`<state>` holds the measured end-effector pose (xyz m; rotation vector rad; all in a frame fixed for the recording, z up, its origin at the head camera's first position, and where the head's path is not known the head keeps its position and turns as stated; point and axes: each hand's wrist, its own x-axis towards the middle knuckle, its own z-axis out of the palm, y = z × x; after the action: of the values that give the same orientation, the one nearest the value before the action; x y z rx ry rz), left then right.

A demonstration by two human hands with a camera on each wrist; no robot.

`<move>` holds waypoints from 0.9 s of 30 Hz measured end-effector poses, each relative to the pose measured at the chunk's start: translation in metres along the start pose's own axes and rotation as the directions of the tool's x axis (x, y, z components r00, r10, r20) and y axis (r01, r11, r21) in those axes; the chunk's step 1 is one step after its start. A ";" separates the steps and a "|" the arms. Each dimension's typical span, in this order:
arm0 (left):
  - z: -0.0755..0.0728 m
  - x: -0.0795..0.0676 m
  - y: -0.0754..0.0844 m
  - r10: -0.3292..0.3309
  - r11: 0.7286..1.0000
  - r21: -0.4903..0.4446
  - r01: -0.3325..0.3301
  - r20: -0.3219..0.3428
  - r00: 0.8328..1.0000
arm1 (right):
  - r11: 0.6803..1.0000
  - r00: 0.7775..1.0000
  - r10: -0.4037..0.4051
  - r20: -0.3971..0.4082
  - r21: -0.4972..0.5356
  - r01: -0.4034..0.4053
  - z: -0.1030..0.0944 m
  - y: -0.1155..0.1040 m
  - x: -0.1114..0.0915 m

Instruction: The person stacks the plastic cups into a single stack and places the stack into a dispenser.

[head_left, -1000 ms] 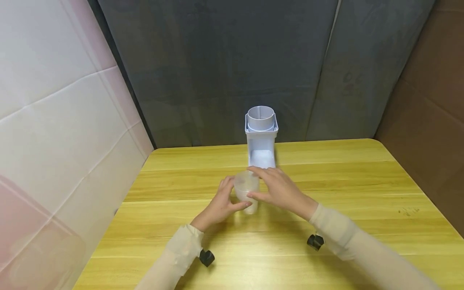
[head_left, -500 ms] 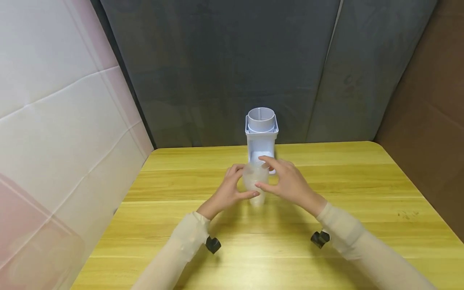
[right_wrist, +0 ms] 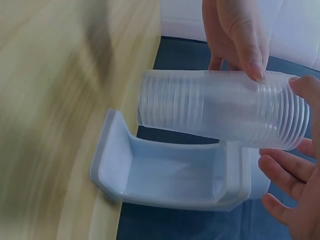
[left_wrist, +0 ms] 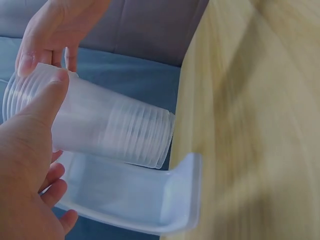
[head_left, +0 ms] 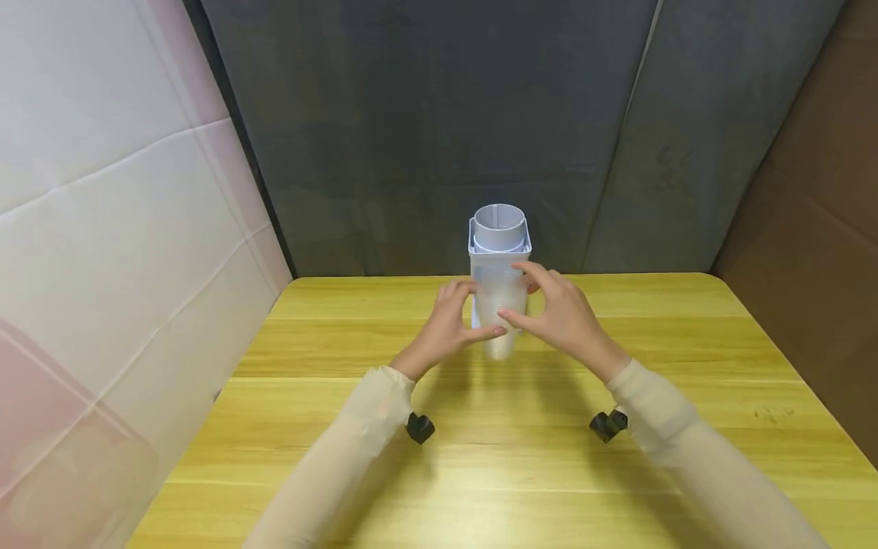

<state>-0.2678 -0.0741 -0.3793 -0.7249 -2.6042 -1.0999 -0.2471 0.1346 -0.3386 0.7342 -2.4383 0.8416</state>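
Note:
A stack of clear plastic cups [right_wrist: 225, 105] is held upright between my two hands, rims up, over the table. My left hand [head_left: 446, 324] grips its left side, thumb across the front. Higher up, near the stacked rims, my right hand [head_left: 568, 316] grips from the right with thumb and fingers. Directly behind the cups stands a pale blue-white cup dispenser [head_left: 499, 242], a round tube at its top and an open bay below. From the head the cups overlap its lower part; the left wrist view shows the dispenser's bay [left_wrist: 115, 185] beside the stack.
The yellow wood-grain table [head_left: 309, 457] ends behind the dispenser at a dark grey panel [head_left: 411, 137]. A white and pink sheet [head_left: 116, 267] borders the left side, a brown panel [head_left: 809, 183] the right. Each wrist carries a small black camera [head_left: 420, 428].
Both hands have carried the cup stack forward and slightly right, from in front of the dispenser to where it overlaps the dispenser's lower part. The dispenser stays in place.

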 end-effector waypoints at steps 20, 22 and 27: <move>-0.036 0.058 0.033 0.012 1.000 0.023 -0.010 -0.075 0.997 | 0.997 0.996 0.046 -0.077 0.061 -0.042 -0.041 -0.002 0.053; -0.042 0.062 0.038 0.015 0.999 0.037 -0.012 -0.084 0.996 | 0.997 0.995 0.048 -0.084 0.061 -0.043 -0.046 -0.004 0.059; -0.057 0.070 0.050 0.015 1.000 0.029 -0.012 -0.096 0.995 | 0.997 0.994 0.048 -0.102 0.065 -0.042 -0.060 -0.010 0.072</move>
<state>-0.3010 -0.0602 -0.2823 -0.6659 -2.5252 -1.0652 -0.2813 0.1436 -0.2511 0.6439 -2.3537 0.9533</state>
